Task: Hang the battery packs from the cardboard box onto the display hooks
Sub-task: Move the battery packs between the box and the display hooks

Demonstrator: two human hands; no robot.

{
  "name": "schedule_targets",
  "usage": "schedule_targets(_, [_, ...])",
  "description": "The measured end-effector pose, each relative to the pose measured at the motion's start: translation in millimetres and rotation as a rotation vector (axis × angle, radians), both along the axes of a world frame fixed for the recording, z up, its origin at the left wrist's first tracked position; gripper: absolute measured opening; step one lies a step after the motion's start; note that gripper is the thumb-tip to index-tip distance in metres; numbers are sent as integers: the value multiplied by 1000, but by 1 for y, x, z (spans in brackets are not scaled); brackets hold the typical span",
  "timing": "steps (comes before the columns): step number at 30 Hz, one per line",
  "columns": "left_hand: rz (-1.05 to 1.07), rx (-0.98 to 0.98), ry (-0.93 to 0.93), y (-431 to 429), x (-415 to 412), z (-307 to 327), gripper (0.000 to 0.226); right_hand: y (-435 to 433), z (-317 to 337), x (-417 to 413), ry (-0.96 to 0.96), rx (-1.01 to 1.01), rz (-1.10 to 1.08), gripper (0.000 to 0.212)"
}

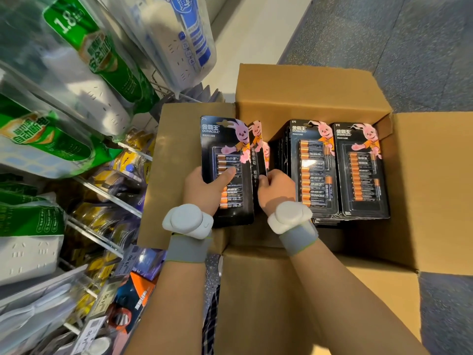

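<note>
Gripping a battery pack (pixel 226 170), left hand (pixel 202 187) closed, thumb across its front | right hand (pixel 275 190) pinching further packs (pixel 258 149) just behind | stacked packs (pixel 340 170) right of it, inside cardboard box (pixel 307 93).

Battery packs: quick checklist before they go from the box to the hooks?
1. Left hand holds front pack, thumb across its face: ok.
2. Right hand grips the packs behind by their edge: ok.
3. Held packs lifted above the box: ok.
4. Hang holes visible: cannot tell.
5. Free hook for them: cannot tell, rack looks full.
6. Stacks left in box lie flat: ok.
</note>
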State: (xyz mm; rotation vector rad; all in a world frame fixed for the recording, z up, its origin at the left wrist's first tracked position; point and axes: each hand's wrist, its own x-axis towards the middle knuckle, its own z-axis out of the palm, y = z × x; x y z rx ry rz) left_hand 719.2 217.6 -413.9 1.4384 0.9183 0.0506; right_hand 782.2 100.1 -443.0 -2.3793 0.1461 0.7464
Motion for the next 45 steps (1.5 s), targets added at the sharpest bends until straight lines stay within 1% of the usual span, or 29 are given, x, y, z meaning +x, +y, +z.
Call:
schedule_targets(3, [22,-2,7,-2,-3,3,11,-10,15,2,-101,5,28,28])
schedule_targets(6, [41,-18,17,-2,-5,2,10,-19,25,5,-191,66,-21,26])
schedule_targets(9, [70,-38,22,-3,-5,2,11,-32,37,8,-269,165,-104,22])
schedule_targets(12, [99,-48,52,-5,-4,3,8,-41,42,9,-298,346,-215,27])
schedule_targets(15, [125,-54,69,-7,-2,6,8,-44,48,6,-227,555,-360,32])
schedule_targets(17, [144,-59,72,-9,0,8,19,-42,50,2,-122,689,-415,26])
schedule_targets(20, [195,-159,67,-12,3,13,35,-37,52,-10,25,791,-380,24])
schedule_targets(22, [244,-260,58,-13,5,15,40,-33,45,-19,87,792,-339,27])
schedule_targets(24, [255,-310,54,-13,6,16,41,-29,40,-28,83,746,-277,39])
schedule_targets(25, [243,-301,46,-13,6,15,38,-27,38,-31,84,719,-239,45])
schedule_targets(26, [232,-282,37,-13,7,14,33,-26,34,-32,83,700,-199,45])
schedule_targets(29, [207,-245,41,-13,7,14,23,-25,35,-32,113,621,-121,30])
schedule_targets(30, [200,-231,44,-12,8,14,22,-24,36,-30,119,585,-83,30])
schedule_targets(33, [196,-186,33,-11,8,14,19,-26,33,-23,70,418,70,38])
schedule_targets(35, [197,-160,21,-9,7,13,23,-28,32,-19,63,355,163,42])
schedule_targets(38, [202,-141,18,-3,6,8,45,-28,33,-13,86,301,268,48])
schedule_targets(40, [195,-146,12,0,6,8,47,-25,27,-10,77,247,229,50])
schedule_targets(41, [193,-148,13,2,7,8,47,-23,22,-8,61,236,133,50])
schedule_targets(43, [202,-145,9,8,9,8,59,-17,9,-6,53,261,-123,46])
schedule_targets(44, [209,-141,8,11,10,6,63,-14,2,-4,66,273,-207,42])
schedule_targets(45, [215,-142,8,14,10,5,63,-11,-4,-3,93,261,-239,37])
